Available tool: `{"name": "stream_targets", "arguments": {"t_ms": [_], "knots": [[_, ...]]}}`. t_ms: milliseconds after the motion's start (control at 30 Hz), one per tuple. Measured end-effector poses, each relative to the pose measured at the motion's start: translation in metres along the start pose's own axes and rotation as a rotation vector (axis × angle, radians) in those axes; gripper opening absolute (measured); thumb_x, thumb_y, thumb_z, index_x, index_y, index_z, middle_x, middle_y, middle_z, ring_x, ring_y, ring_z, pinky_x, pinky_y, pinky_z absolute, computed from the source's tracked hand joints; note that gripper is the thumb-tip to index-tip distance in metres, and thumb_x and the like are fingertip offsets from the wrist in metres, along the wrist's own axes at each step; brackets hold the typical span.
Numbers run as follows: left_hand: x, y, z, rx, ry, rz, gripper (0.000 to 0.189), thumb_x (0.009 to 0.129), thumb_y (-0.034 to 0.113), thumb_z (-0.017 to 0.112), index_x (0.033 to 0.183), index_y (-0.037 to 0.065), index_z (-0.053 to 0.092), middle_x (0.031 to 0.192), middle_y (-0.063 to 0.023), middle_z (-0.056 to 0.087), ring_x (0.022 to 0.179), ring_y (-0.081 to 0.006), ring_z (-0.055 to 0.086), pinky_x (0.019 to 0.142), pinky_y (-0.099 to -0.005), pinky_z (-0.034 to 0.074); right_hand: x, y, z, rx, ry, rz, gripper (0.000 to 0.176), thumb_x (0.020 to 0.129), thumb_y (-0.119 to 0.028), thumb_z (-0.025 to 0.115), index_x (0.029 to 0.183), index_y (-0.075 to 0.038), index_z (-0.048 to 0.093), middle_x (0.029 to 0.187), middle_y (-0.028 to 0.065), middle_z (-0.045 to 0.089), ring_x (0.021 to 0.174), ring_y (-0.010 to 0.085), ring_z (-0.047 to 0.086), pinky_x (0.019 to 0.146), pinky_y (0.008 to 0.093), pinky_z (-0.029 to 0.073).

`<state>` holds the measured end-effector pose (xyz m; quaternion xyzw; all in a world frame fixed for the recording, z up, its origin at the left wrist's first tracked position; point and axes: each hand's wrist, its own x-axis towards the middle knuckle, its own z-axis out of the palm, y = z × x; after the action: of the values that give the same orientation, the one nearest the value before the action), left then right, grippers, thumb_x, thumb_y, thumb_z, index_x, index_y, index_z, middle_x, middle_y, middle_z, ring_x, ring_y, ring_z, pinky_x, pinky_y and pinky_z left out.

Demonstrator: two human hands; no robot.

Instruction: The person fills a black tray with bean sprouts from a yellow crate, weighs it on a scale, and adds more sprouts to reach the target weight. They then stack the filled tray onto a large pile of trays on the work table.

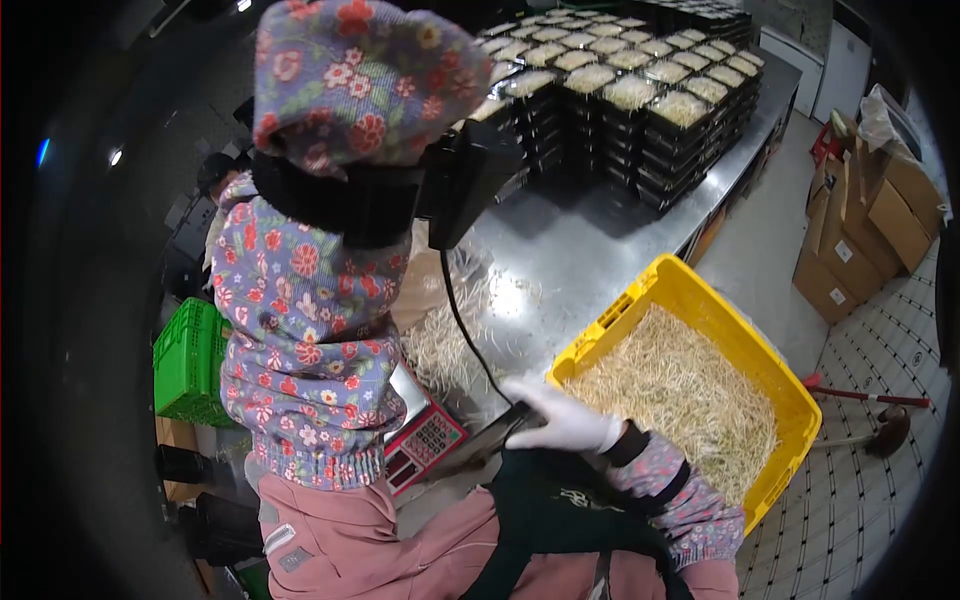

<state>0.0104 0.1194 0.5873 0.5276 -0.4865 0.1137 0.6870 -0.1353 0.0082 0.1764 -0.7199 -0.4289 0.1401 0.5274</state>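
Observation:
My left arm is raised close to the camera in a floral sleeve, with a black strap and black device around it; its hand is not visible. From the device a thin black cable [462, 325] hangs down to my right hand [565, 418]. That hand wears a white glove, its fingers closed around the cable's dark lower end, in front of my dark apron. A yellow crate [795, 388] of pale sprouts [680, 390] stands just right of it. Left of the hand is a red scale [425, 446], with loose sprouts [445, 350] and a clear plastic bag behind it.
Stacked black trays [640, 120] of sprouts fill the back of the steel table [560, 240]. A green crate [188, 362] is at the left, near a partly hidden person. Cardboard boxes [860, 225] and a broom [885, 432] are on the right.

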Motion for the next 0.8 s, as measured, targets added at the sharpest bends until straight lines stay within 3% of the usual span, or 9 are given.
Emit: {"name": "stream_targets", "arguments": {"t_ms": [133, 200, 333, 433, 533, 600, 667, 733, 800], "knots": [[0.036, -0.058, -0.134, 0.634, 0.150, 0.186, 0.035, 0.099, 0.025, 0.045, 0.123, 0.002, 0.056, 0.111, -0.0136, 0.066, 0.096, -0.0248, 0.067, 0.080, -0.0371, 0.052, 0.007, -0.012, 0.035, 0.628, -0.533, 0.044, 0.033, 0.104, -0.025, 0.041, 0.113, 0.001, 0.059, 0.120, 0.0157, 0.061, 0.114, 0.0215, 0.056, 0.096, 0.0318, 0.043], [0.009, -0.094, -0.168, 0.438, 0.687, -0.093, 0.034, 0.097, 0.018, 0.052, 0.126, 0.002, 0.054, 0.100, -0.0088, 0.067, 0.076, -0.0151, 0.064, 0.059, -0.0232, 0.048, 0.016, -0.047, 0.007, 0.926, -0.423, -0.040, 0.036, 0.105, -0.023, 0.035, 0.108, 0.002, 0.061, 0.123, 0.0122, 0.060, 0.115, 0.0168, 0.054, 0.098, 0.0300, 0.041], [-0.139, -0.276, -0.345, 0.587, 0.893, -0.469, 0.040, 0.092, 0.023, 0.058, 0.127, 0.004, 0.057, 0.089, -0.0028, 0.062, 0.072, -0.0118, 0.053, 0.051, -0.0296, 0.042, 0.026, -0.055, -0.039, 1.077, -0.307, 0.172, 0.038, 0.102, -0.026, 0.044, 0.124, 0.001, 0.058, 0.129, 0.0090, 0.059, 0.116, 0.0144, 0.053, 0.101, 0.0293, 0.039], [-0.231, -0.339, -0.324, 0.262, 1.191, -0.902, 0.037, 0.086, 0.052, 0.060, 0.090, 0.016, 0.057, 0.068, 0.0026, 0.044, 0.051, -0.0118, 0.038, 0.051, -0.0330, 0.034, 0.037, -0.030, -0.053, 0.934, -0.209, 0.153, 0.034, 0.101, -0.030, 0.048, 0.117, -0.003, 0.062, 0.126, 0.0081, 0.061, 0.117, 0.0151, 0.054, 0.102, 0.0289, 0.039], [-0.294, -0.411, -0.339, 0.162, 1.375, -1.138, 0.085, 0.077, 0.074, 0.055, 0.135, 0.012, 0.048, 0.111, -0.0099, 0.057, 0.095, -0.0257, 0.053, 0.079, -0.0472, 0.045, 0.051, 0.002, -0.045, 1.081, -0.138, 0.246, 0.034, 0.099, -0.030, 0.052, 0.114, -0.002, 0.062, 0.119, 0.0086, 0.064, 0.111, 0.0159, 0.056, 0.097, 0.0297, 0.042], [-0.338, -0.472, -0.377, 0.092, 1.445, -1.100, 0.104, 0.074, 0.082, 0.049, 0.148, 0.010, 0.034, 0.143, -0.0141, 0.042, 0.125, -0.0315, 0.041, 0.102, -0.0510, 0.035, 0.060, 0.029, -0.029, 1.235, -0.042, 0.356, 0.038, 0.094, -0.034, 0.060, 0.113, 0.000, 0.061, 0.111, 0.0102, 0.065, 0.104, 0.0187, 0.059, 0.089, 0.0322, 0.047], [-0.262, -0.395, -0.299, -0.208, 1.292, -0.922, 0.110, 0.073, 0.086, 0.045, 0.149, 0.008, 0.030, 0.149, -0.0132, 0.036, 0.133, -0.0327, 0.035, 0.107, -0.0478, 0.032, 0.074, 0.050, -0.029, 1.396, 0.088, 0.450, 0.045, 0.089, -0.037, 0.068, 0.112, 0.001, 0.061, 0.102, 0.0119, 0.066, 0.096, 0.0214, 0.061, 0.081, 0.0348, 0.051], [-0.307, -0.490, -0.374, -0.391, 1.251, -0.651, 0.100, 0.082, 0.081, 0.034, 0.150, 0.008, 0.027, 0.152, -0.0109, 0.033, 0.137, -0.0308, 0.032, 0.114, -0.0420, 0.024, 0.093, 0.064, -0.035, 1.391, 0.140, 0.449, 0.045, 0.089, -0.036, 0.068, 0.112, 0.001, 0.061, 0.102, 0.0117, 0.066, 0.096, 0.0213, 0.061, 0.081, 0.0347, 0.051], [-0.247, -0.421, -0.333, -0.306, 1.289, -0.935, 0.098, 0.082, 0.083, 0.026, 0.154, 0.017, 0.016, 0.159, -0.0066, 0.019, 0.144, -0.0330, 0.020, 0.116, -0.0513, 0.013, 0.108, 0.076, -0.037, 1.374, 0.155, 0.446, 0.044, 0.089, -0.036, 0.067, 0.111, 0.001, 0.061, 0.102, 0.0116, 0.066, 0.096, 0.0211, 0.061, 0.081, 0.0346, 0.051]]}}
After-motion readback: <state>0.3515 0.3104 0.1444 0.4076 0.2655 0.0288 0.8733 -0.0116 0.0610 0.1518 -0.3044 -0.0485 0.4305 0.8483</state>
